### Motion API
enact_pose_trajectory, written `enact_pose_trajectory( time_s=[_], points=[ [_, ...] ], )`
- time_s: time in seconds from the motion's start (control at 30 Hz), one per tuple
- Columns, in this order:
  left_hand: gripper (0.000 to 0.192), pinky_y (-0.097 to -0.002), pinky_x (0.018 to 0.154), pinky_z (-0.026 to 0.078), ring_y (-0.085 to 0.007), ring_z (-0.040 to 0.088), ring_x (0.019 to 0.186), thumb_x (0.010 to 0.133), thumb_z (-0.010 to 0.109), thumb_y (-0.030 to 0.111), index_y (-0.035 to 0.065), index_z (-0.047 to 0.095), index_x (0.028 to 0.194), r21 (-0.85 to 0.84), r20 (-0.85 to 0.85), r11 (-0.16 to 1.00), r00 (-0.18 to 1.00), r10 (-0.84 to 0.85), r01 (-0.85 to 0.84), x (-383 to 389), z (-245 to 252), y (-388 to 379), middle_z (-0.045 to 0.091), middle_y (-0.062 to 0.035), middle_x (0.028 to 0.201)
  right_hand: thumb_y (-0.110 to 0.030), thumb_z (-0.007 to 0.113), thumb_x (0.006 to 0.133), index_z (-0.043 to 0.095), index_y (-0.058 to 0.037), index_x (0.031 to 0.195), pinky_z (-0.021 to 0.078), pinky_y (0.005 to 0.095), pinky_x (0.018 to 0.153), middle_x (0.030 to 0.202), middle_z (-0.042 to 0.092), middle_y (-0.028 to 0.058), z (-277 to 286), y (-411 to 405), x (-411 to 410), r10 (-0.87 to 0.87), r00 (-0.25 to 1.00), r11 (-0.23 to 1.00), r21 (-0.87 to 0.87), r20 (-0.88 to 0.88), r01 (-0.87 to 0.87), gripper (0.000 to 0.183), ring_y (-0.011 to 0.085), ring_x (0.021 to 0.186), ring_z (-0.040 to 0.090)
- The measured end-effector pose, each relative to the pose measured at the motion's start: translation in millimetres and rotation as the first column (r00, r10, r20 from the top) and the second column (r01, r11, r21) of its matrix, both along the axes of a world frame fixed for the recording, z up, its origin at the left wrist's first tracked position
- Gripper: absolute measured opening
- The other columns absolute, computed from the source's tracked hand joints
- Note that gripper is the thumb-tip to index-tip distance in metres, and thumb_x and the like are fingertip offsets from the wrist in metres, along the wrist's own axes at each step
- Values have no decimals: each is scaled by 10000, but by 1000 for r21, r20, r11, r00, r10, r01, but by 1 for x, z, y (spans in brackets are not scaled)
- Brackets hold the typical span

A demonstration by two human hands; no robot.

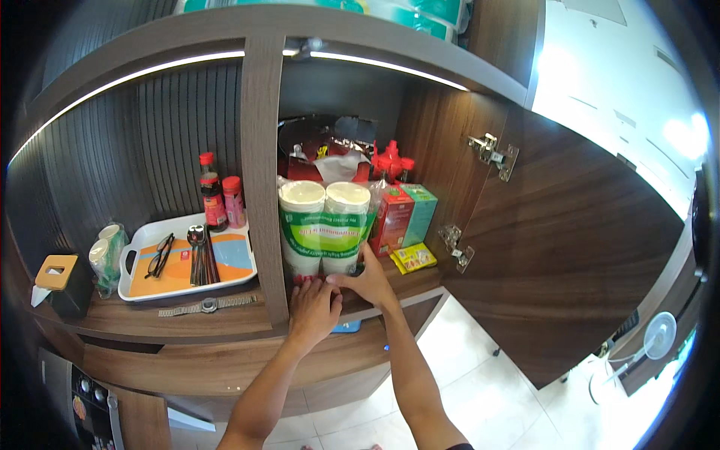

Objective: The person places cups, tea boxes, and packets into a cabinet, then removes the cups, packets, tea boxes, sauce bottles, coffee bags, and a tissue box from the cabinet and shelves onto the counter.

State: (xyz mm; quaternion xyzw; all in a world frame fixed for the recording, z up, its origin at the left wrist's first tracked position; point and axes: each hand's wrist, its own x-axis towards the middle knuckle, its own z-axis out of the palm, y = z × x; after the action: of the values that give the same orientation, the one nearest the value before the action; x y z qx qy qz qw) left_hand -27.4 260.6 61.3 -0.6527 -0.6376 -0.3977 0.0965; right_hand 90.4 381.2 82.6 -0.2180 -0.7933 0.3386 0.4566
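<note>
Two stacks of white paper cups (304, 194) stand side by side in a clear wrapper with a green printed band, at the front of the right cabinet compartment. My left hand (314, 306) is at the foot of the pack, its fingers bent over a red item (306, 278) that is mostly hidden. Against the lower right of the cups is my right hand (371, 281), fingers reaching up the side and thumb pointing at the left hand's fingertips. Whether either hand grips anything is unclear. Just right of the pack are a red box (392, 219), a teal box (419, 214) and a yellow packet (413, 258).
Red-capped bottles (389, 160) and a dark red bag (301, 166) sit behind the cups. Left of the divider (261, 180) are a tray (191, 288) with spectacles and cutlery, and a wristwatch (208, 305). A cabinet door (562, 225) is swung out on the right.
</note>
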Motion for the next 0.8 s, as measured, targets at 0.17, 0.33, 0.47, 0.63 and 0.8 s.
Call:
enact_pose_trajectory(
  time_s=[0.17,0.33,0.47,0.63,0.8],
  points=[
    [125,-496,808,407,-338,558,940,824,623,199,87,599,874,-24,27,999,999,-28,28,4,9,-4,605,-120,914,-249,883,645,478,-30,1254,428,345,932,1161,591,119,8,-8,4,1,999,993,-117,-53,-7,763,195,1096,541],
    [144,-486,798,407,-336,563,943,815,634,195,81,578,884,-17,-9,1000,1000,-8,8,2,8,-5,604,-134,917,-171,858,690,471,-14,1237,428,310,931,1158,594,82,10,-12,0,66,989,974,-207,-130,-92,688,164,1078,544],
    [105,-465,786,414,-347,562,935,841,605,152,74,570,902,-40,17,998,999,-45,46,0,9,-3,603,-154,909,-95,837,687,435,-30,1263,420,326,964,1201,567,91,10,-11,1,117,969,966,-200,-218,-161,706,186,1126,525],
    [179,-422,814,420,-336,530,923,864,545,-2,3,471,1027,284,402,958,911,-92,-29,3,11,-1,529,-186,1003,-72,828,695,377,-28,1257,433,329,958,1184,568,98,15,-13,1,117,954,952,-241,-276,-187,722,179,1120,534],
    [418,-445,948,377,-375,473,1082,858,517,-43,-32,355,1243,391,401,920,904,-148,-23,5,12,-1,425,-237,1194,-83,836,694,404,-27,1261,454,332,940,1188,579,99,19,-18,2,99,960,949,-266,-260,-170,716,186,1094,560]
  ],
)
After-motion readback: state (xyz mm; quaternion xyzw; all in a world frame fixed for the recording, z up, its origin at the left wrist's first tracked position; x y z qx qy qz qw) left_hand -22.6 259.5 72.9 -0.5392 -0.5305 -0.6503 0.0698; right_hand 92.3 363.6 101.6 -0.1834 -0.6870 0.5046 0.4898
